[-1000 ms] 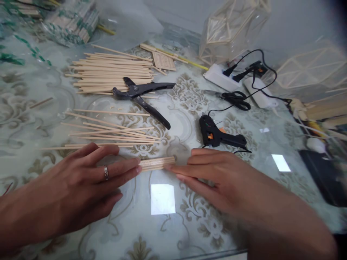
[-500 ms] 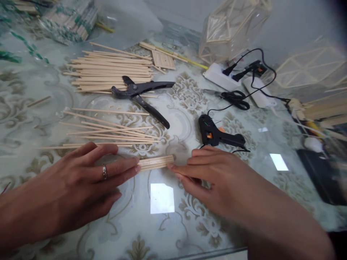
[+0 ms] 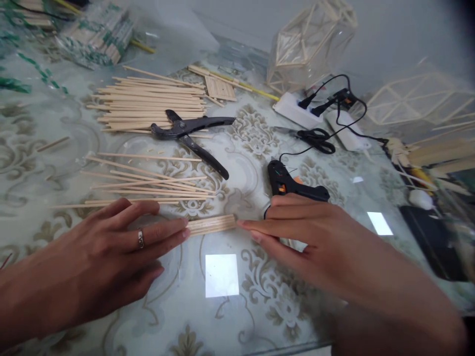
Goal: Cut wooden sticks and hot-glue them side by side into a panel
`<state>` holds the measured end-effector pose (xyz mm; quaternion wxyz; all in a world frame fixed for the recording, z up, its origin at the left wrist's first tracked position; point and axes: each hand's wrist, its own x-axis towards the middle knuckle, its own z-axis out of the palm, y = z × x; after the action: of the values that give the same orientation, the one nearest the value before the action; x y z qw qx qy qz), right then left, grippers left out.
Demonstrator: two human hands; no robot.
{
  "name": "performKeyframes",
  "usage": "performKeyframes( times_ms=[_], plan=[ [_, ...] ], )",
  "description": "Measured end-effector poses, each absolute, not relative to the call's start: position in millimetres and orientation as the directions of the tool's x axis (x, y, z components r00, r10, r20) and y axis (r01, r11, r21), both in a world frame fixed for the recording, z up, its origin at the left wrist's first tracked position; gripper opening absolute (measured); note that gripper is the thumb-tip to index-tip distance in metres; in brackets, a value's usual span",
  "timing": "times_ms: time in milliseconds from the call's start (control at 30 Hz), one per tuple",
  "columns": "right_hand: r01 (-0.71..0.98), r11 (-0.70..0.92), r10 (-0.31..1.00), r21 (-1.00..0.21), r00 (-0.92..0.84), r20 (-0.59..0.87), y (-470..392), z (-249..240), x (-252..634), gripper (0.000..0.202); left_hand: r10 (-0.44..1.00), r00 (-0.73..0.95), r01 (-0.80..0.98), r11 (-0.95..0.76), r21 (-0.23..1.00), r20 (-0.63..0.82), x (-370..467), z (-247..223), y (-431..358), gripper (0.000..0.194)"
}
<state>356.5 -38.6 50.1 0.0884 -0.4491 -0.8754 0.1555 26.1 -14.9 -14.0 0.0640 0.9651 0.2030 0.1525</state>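
Left hand (image 3: 107, 247): grip open, thumb apart, two fingertips on the left end of a short row of wooden sticks (image 3: 211, 225), flat on the floral-patterned worktop (image 3: 174, 301). Right hand (image 3: 308, 225): index fingertip just beside the row's right end; cannot tell whether grip open or closed. Beyond: black glue gun (image 3: 275, 179); loose thin sticks (image 3: 163, 183); black hand cutter (image 3: 181, 128), overlapping a stick pile (image 3: 148, 99); scissors (image 3: 303, 134); white power strip (image 3: 293, 110); stick-framed polyhedron (image 3: 297, 54).

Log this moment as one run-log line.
left hand: touching short stick strip, left end; right hand: by its right end, contact unclear; glue gun: beyond right hand; cutter: handles spread, partly over stick pile
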Motion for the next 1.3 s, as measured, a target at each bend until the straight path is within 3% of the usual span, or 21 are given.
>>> performKeyframes(
  times_ms=[200, 500, 667, 800, 933, 1067, 1300],
  plan=[
    [0.757, 0.543, 0.807, -0.363, -0.591, -0.025, -41, 42, 351, 0.026, 0.388, 0.885, 0.356, -0.920, 0.163, 0.259, 23, -16, -15, 0.047],
    [0.800, 0.502, 0.835, -0.327, -0.547, -0.057, -51, 33, 344, 0.036, 0.445, 0.861, 0.402, -0.892, 0.207, 0.246, 24, -17, -17, 0.046],
    [0.799, 0.472, 0.835, -0.372, -0.541, -0.100, -52, 34, 346, 0.035, 0.384, 0.888, 0.355, -0.922, 0.151, 0.255, 22, -17, -15, 0.048],
    [0.757, 0.495, 0.804, -0.426, -0.585, -0.106, -44, 38, 352, 0.030, 0.395, 0.880, 0.359, -0.917, 0.175, 0.264, 25, -16, -16, 0.045],
    [0.663, 0.506, 0.794, -0.552, -0.608, -0.004, -29, 46, 362, 0.038, 0.444, 0.860, 0.400, -0.893, 0.207, 0.252, 26, -14, -20, 0.045],
    [0.617, 0.475, 0.835, -0.628, -0.541, 0.099, -22, 48, 365, 0.026, 0.425, 0.875, 0.392, -0.903, 0.173, 0.234, 25, -14, -19, 0.047],
    [0.713, 0.317, 0.909, -0.625, -0.416, -0.012, -20, 22, 346, 0.012, 0.442, 0.856, 0.397, -0.894, 0.206, 0.267, 27, -14, -19, 0.044]
  ],
)
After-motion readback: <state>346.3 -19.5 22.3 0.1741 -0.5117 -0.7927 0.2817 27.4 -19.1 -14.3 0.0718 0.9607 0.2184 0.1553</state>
